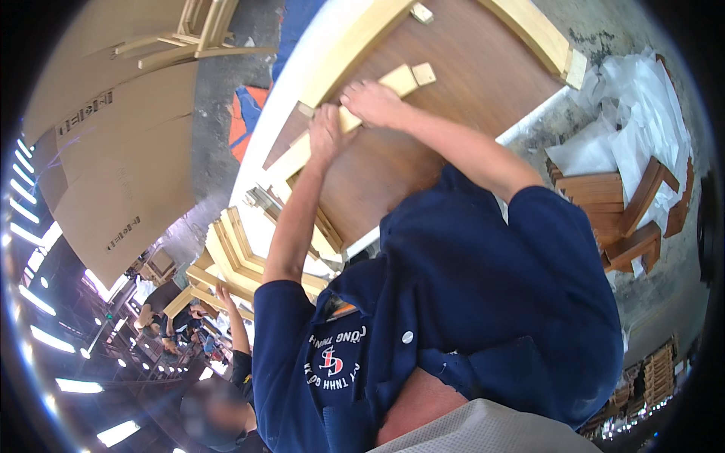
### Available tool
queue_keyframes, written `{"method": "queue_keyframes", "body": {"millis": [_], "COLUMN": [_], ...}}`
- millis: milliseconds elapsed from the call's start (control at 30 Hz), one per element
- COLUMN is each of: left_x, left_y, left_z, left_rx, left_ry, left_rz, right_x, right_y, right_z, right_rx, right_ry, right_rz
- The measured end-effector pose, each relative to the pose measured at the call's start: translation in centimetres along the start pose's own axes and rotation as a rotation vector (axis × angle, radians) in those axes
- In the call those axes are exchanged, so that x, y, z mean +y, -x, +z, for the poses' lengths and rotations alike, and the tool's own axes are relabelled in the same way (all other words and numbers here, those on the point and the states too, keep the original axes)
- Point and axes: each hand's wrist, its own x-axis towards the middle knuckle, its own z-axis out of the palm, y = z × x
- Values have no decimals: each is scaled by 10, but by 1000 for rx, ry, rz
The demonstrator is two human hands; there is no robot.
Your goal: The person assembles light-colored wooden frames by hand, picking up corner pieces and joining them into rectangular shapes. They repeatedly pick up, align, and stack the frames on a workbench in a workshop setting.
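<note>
A long pale wooden rail [399, 80] lies slantwise over a brown wooden board [461, 68] in front of me. My left hand [328, 134] is closed over the rail's nearer part. Farther along and to the right, my right hand [373, 103] presses on the same rail with its fingers curled over it. A small pale block [424, 73] sits at the rail's far end. Close beyond my hands runs a wide curved pale wooden piece [355, 53], with another small block [305, 109] by its near end. My palms hide part of the rail.
Another curved pale piece [532, 34] lies on the board's far right. Pale wooden frames [234, 249] are stacked at left, near a co-worker's raised hand [225, 296]. Brown wooden parts [596, 200] and plastic wrap [638, 113] lie at right. Large cardboard sheets [113, 143] stand at far left.
</note>
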Motion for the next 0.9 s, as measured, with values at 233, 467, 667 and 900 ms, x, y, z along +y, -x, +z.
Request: {"method": "queue_keyframes", "body": {"millis": [233,467,667,900], "left_x": [10,19,29,-93], "left_y": [-12,3,24,146], "left_z": [-5,-1,-21,-42], "left_rx": [53,96,171,565], "left_ry": [-34,-26,97,87], "left_rz": [-5,-65,-193,-648], "right_x": [3,-5,-2,19], "right_y": [0,14,28,44], "right_z": [-1,2,1,-14], "right_rx": [-1,87,127,-20], "right_ry": [108,96,151,119], "right_rz": [9,2,32,111]}}
